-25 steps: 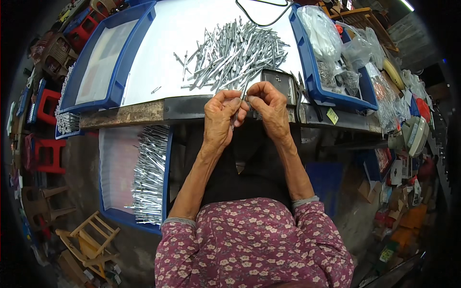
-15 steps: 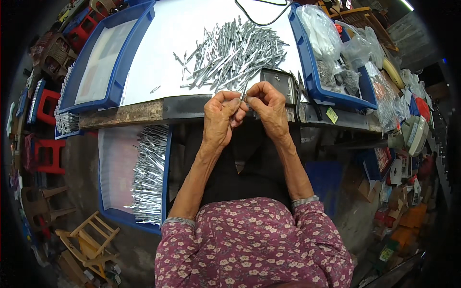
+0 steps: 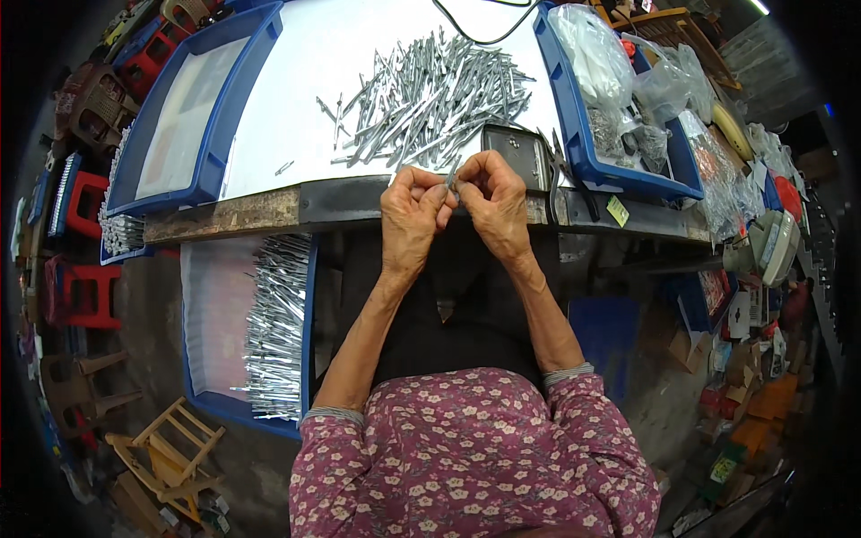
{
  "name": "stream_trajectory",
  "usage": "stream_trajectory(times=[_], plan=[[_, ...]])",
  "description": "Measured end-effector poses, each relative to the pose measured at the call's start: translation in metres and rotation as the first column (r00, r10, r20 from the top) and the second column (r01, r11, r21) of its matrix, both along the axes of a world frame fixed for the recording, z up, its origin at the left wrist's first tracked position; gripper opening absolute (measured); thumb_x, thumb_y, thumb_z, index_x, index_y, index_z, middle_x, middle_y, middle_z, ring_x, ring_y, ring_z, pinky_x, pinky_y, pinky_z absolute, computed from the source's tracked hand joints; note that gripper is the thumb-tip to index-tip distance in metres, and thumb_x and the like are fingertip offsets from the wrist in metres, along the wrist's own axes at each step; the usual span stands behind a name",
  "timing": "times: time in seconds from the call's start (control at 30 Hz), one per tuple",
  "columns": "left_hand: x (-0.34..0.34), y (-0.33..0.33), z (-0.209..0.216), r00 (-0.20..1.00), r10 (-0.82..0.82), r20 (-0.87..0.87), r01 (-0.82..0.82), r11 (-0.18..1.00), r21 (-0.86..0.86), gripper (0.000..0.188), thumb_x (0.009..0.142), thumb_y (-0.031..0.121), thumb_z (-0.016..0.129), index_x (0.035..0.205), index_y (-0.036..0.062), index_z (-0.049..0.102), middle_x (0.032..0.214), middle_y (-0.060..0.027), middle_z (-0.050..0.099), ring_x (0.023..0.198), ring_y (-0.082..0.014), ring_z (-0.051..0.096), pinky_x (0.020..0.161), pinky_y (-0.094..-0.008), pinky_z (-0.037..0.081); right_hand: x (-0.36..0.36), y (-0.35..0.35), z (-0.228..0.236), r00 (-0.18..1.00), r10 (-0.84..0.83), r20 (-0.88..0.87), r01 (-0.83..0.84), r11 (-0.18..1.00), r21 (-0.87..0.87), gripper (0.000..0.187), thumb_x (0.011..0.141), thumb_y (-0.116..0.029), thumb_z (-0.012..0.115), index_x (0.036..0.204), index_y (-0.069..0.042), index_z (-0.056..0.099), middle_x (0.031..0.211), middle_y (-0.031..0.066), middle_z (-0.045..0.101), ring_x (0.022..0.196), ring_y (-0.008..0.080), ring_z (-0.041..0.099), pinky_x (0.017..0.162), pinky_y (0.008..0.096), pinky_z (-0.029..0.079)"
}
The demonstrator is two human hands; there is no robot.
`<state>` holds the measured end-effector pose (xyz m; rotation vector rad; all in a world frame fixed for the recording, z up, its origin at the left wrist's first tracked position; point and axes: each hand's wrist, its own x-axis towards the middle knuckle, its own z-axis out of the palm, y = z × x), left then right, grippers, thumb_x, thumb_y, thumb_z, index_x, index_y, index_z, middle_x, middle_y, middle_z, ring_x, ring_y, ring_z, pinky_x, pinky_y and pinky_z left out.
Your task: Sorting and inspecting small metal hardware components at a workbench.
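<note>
Both hands meet at the front edge of the white-topped table. Between the thumb and fingers of my left hand (image 3: pixel 414 215) is a thin metal rod (image 3: pixel 453 170), pointing away from me. My right hand (image 3: pixel 493 199) is closed in a pinch against the rod's near part; whether it grips the rod or a smaller part is hidden by the fingertips. Just beyond lies a big loose pile of similar silver rods (image 3: pixel 439 94). A shallow dark tray (image 3: pixel 516 148) with small bits in it sits right of my right hand.
Pliers (image 3: pixel 574 175) lie by the tray. A blue bin (image 3: pixel 583 148) with plastic bags stands right, a blue lined tray (image 3: pixel 211 134) left. Below the table, left, another blue tray (image 3: pixel 309 359) holds stacked rods (image 3: pixel 276 332). A black cable (image 3: pixel 475 38) curves at the back.
The hands stay nearly in place, with slight finger movement around the rod. The whole view has shifted a little.
</note>
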<state>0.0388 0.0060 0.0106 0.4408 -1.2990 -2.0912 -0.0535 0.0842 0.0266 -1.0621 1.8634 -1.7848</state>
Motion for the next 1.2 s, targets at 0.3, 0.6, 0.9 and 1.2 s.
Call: stream_trajectory(times=[0.3,0.6,0.9,1.2], plan=[[0.005,-0.008,0.006,0.996,-0.074,0.045,0.074,0.997,0.006,0.004,0.083,0.001,0.052,0.083,-0.0017,0.049,0.066,-0.0064,0.056,0.048,-0.0038,0.043,0.041,-0.0153,0.033,-0.004,0.001,0.000,0.992,0.105,0.067,-0.104,0.994,-0.018,0.009,0.077,0.004,0.053,0.082,-0.001,0.048,0.077,0.0004,0.051,0.070,0.0037,0.048,0.062,0.0171,0.040],[-0.001,-0.004,-0.001,0.994,0.051,0.097,-0.031,0.981,-0.194,0.003,0.083,0.001,0.052,0.083,-0.0005,0.050,0.065,-0.0049,0.056,0.050,-0.0035,0.044,0.044,-0.0150,0.033,-0.005,-0.003,-0.010,0.986,0.071,0.149,-0.057,0.993,-0.100,0.010,0.076,0.003,0.055,0.081,-0.002,0.047,0.075,-0.0001,0.049,0.065,0.0035,0.046,0.058,0.0168,0.038],[-0.004,-0.007,-0.005,0.937,0.349,0.033,-0.199,0.607,-0.769,0.004,0.079,-0.005,0.050,0.082,-0.0017,0.049,0.064,-0.0100,0.055,0.056,-0.0156,0.055,0.050,-0.0278,0.043,-0.006,-0.008,-0.005,0.943,0.063,0.326,-0.031,0.994,-0.104,0.014,0.075,0.003,0.056,0.084,-0.001,0.047,0.071,0.0009,0.050,0.063,0.0046,0.048,0.055,0.0164,0.038],[0.000,-0.009,-0.001,0.970,0.173,0.172,-0.068,0.870,-0.488,0.003,0.080,-0.002,0.048,0.083,-0.0026,0.049,0.065,-0.0109,0.055,0.054,-0.0176,0.053,0.049,-0.0278,0.041,-0.010,-0.009,0.003,0.910,0.089,0.406,-0.053,0.994,-0.099,0.019,0.080,-0.004,0.057,0.096,0.003,0.049,0.073,0.0039,0.055,0.059,0.0076,0.052,0.052,0.0184,0.041]])
